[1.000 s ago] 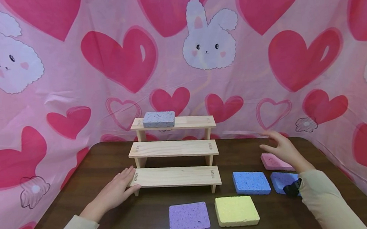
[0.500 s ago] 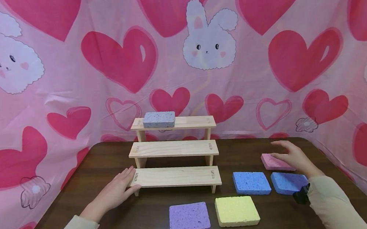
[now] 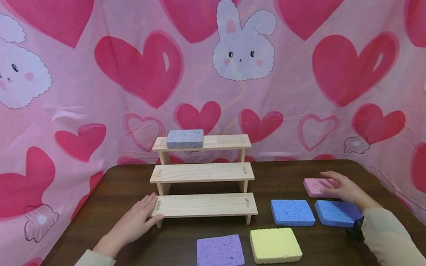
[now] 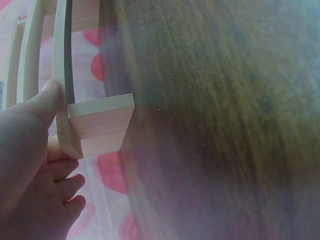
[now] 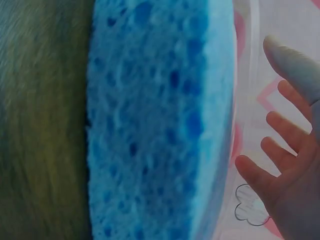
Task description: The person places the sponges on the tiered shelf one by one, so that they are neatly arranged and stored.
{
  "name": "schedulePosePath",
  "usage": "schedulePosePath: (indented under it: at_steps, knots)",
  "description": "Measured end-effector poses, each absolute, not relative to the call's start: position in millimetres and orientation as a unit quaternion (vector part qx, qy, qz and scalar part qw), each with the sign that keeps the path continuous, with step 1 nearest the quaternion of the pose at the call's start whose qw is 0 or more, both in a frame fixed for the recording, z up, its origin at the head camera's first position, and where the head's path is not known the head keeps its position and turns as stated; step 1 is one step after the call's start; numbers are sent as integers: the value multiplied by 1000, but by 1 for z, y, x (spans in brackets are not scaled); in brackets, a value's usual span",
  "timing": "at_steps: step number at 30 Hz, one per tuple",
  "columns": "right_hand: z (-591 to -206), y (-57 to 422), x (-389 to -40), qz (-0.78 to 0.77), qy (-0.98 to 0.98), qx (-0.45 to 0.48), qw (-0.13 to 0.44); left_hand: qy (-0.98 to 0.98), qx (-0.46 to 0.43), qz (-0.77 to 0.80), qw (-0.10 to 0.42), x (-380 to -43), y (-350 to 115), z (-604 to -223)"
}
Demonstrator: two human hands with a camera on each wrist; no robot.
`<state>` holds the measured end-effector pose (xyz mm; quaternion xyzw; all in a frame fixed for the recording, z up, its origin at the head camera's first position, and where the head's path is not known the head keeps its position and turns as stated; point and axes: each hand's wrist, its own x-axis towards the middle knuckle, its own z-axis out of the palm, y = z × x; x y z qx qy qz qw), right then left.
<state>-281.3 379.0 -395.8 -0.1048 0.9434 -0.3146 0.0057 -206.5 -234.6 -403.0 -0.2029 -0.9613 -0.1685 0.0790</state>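
A three-step wooden stand (image 3: 204,204) stands mid-table, a pale blue-grey sponge (image 3: 185,139) on its top step. My left hand (image 3: 131,222) holds the left end of the lowest step. In the left wrist view its thumb (image 4: 47,100) lies against the plank, with an index finger round the end and the other fingers bent. My right hand (image 3: 343,189) hovers at the pink sponge (image 3: 314,187), thumb and fingers spread, partly covering it. Whether it touches the sponge cannot be told. A blue sponge (image 5: 145,120) fills much of the right wrist view.
Two blue sponges lie right of the stand, the left one (image 3: 292,212) beside the right one (image 3: 336,213). In front are a purple sponge (image 3: 219,254) and a yellow sponge (image 3: 275,245). A pink heart-and-rabbit cloth (image 3: 206,65) hangs behind the dark wooden table (image 3: 164,262).
My right hand has come down and slightly to the right, from behind the pink sponge to over it. The left hand and stand have stayed put.
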Motion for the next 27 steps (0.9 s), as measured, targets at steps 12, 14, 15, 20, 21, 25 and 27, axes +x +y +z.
schedulePosePath:
  at_steps: [12, 14, 15, 20, 21, 25, 27]
  knots:
    - [-407, 391, -284, -292, 951, -96, 40, -960, -206, -168, 85, -206, -234, -404]
    - [-409, 392, -284, -287, 952, -95, 44, -960, -207, -168, 86, -206, -234, -404]
    - [-409, 392, -284, -285, 952, -97, 45, -960, -207, -168, 86, -206, -234, -403]
    - [-410, 391, -284, -278, 954, -103, 42, -961, -204, -168, 82, -206, -234, -403]
    - [-410, 391, -284, -278, 954, -105, 42, -961, -203, -168, 81, -206, -235, -403]
    - [-408, 390, -284, -280, 953, -105, 50, -962, -201, -168, 78, -206, -235, -403]
    - [-408, 390, -284, -279, 953, -105, 53, -962, -200, -168, 77, -206, -235, -402]
